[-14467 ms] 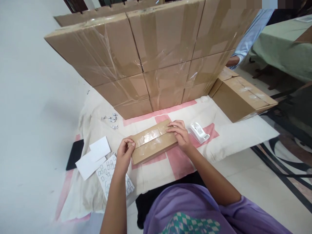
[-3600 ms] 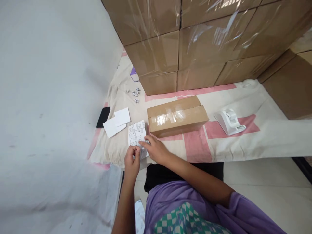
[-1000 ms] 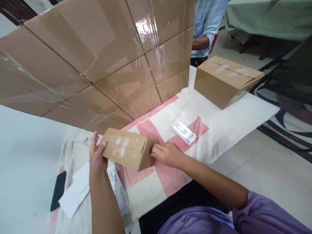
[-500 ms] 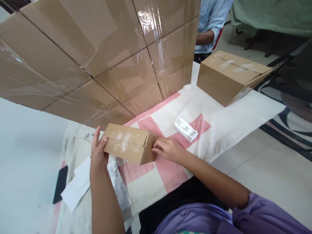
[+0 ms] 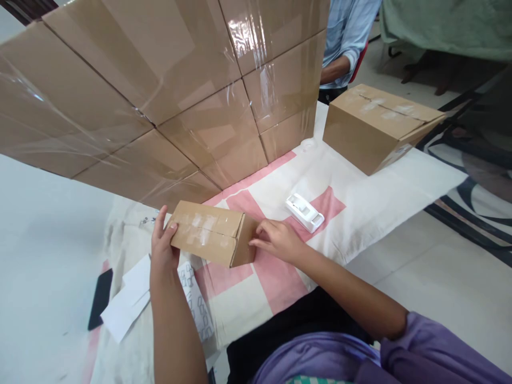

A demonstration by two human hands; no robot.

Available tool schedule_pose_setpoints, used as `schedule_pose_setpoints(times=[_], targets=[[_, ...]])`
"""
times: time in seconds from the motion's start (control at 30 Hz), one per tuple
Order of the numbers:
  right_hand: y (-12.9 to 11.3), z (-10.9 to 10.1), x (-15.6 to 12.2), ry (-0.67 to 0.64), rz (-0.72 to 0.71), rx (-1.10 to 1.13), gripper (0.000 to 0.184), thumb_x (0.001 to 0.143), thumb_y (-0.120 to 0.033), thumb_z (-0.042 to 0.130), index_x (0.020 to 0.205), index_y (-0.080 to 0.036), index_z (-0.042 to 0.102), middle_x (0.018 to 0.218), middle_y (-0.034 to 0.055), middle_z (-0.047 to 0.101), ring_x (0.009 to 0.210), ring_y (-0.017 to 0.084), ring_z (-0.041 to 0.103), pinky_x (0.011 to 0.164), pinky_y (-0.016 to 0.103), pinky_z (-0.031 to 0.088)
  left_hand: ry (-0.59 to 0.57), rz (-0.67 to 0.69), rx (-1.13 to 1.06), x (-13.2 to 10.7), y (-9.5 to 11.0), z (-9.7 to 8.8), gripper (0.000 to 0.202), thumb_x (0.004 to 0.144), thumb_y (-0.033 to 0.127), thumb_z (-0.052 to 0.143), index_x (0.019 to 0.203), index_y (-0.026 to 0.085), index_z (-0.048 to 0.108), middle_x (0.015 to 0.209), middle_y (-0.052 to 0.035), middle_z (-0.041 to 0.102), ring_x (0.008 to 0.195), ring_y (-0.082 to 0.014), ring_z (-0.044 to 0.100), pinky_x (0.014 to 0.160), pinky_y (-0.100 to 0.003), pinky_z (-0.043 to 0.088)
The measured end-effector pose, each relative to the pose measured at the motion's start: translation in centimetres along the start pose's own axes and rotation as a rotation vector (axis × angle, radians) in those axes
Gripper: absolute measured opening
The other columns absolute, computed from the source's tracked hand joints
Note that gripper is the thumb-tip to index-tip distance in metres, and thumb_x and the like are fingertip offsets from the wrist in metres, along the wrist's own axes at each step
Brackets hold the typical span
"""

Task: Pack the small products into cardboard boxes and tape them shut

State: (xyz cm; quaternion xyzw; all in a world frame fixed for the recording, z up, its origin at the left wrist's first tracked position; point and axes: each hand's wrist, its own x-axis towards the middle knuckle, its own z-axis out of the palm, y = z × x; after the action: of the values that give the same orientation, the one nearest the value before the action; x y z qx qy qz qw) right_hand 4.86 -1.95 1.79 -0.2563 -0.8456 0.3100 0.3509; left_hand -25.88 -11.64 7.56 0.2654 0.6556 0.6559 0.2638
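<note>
A small taped cardboard box (image 5: 208,237) sits on the pink-and-cream cloth (image 5: 360,213), held by its two ends. My left hand (image 5: 164,248) presses flat against its left end, fingers stretched upward. My right hand (image 5: 278,241) grips the right end with curled fingers. A sheet of small stickers (image 5: 196,309) lies just under my left wrist, and white cards (image 5: 126,304) lie left of it.
A wall of stacked, tape-wrapped cartons (image 5: 160,90) stands right behind the small box. A white tape dispenser (image 5: 304,212) lies to the right, a larger carton (image 5: 378,125) farther right. A dark phone (image 5: 100,298) lies at the cloth's left edge. Another person's sleeve (image 5: 344,37) shows behind.
Both hands have taken the box by its ends and shifted it slightly; in the last half second it barely moved. Earlier my hands were at the sticker sheet.
</note>
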Motion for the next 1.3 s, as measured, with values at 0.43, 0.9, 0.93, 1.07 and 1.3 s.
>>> schedule_pose_setpoints(times=[0.43, 0.9, 0.93, 1.07, 1.3], targets=[[-0.06, -0.79, -0.17, -0.046, -0.091, 0.04, 0.008, 0.1, -0.028, 0.062, 0.099, -0.02, 0.064, 0.098, 0.0054, 0.075, 0.087, 0.018, 0.071, 0.073, 0.03, 0.054, -0.003, 0.023, -0.023, 0.02, -0.22, 0.19, 0.072, 0.069, 0.036, 0.086, 0.138, 0.029, 0.065, 0.111, -0.004, 0.072, 0.082, -0.0126, 0.066, 0.071, -0.019, 0.051], [-0.5, -0.17, 0.27, -0.025, -0.112, 0.048, 0.006, 0.097, -0.021, 0.059, 0.091, -0.021, 0.061, 0.087, 0.0028, 0.072, 0.075, 0.015, 0.065, 0.065, 0.027, 0.048, 0.006, 0.033, -0.053, -0.18, -0.22, 0.4, 0.067, 0.07, 0.033, 0.086, 0.134, 0.029, 0.068, 0.114, -0.0038, 0.072, 0.084, -0.0122, 0.066, 0.074, -0.018, 0.051], [-0.51, -0.15, 0.27, -0.017, -0.115, 0.051, 0.007, 0.097, -0.021, 0.059, 0.09, -0.021, 0.06, 0.086, 0.0026, 0.072, 0.073, 0.015, 0.065, 0.064, 0.027, 0.047, 0.006, 0.032, -0.054, -0.21, -0.23, 0.41, 0.067, 0.07, 0.033, 0.086, 0.134, 0.029, 0.068, 0.113, -0.0039, 0.073, 0.084, -0.0122, 0.066, 0.073, -0.018, 0.051], [-0.49, -0.23, 0.22, -0.008, -0.113, 0.072, 0.007, 0.097, -0.022, 0.059, 0.09, -0.021, 0.06, 0.087, 0.0027, 0.072, 0.074, 0.015, 0.066, 0.065, 0.027, 0.048, 0.002, 0.028, -0.063, -0.24, -0.24, 0.43, 0.066, 0.07, 0.033, 0.086, 0.133, 0.029, 0.068, 0.111, -0.0035, 0.073, 0.082, -0.0118, 0.065, 0.072, -0.017, 0.051], [-0.22, -0.7, 0.17, 0.054, -0.062, 0.112, 0.008, 0.095, -0.029, 0.063, 0.096, -0.021, 0.059, 0.084, 0.0022, 0.068, 0.072, 0.015, 0.065, 0.067, 0.028, 0.051, 0.002, 0.019, -0.035, -0.1, -0.37, 0.27, 0.063, 0.07, 0.038, 0.086, 0.13, 0.027, 0.07, 0.116, -0.0049, 0.072, 0.085, -0.0144, 0.066, 0.073, -0.021, 0.05]])
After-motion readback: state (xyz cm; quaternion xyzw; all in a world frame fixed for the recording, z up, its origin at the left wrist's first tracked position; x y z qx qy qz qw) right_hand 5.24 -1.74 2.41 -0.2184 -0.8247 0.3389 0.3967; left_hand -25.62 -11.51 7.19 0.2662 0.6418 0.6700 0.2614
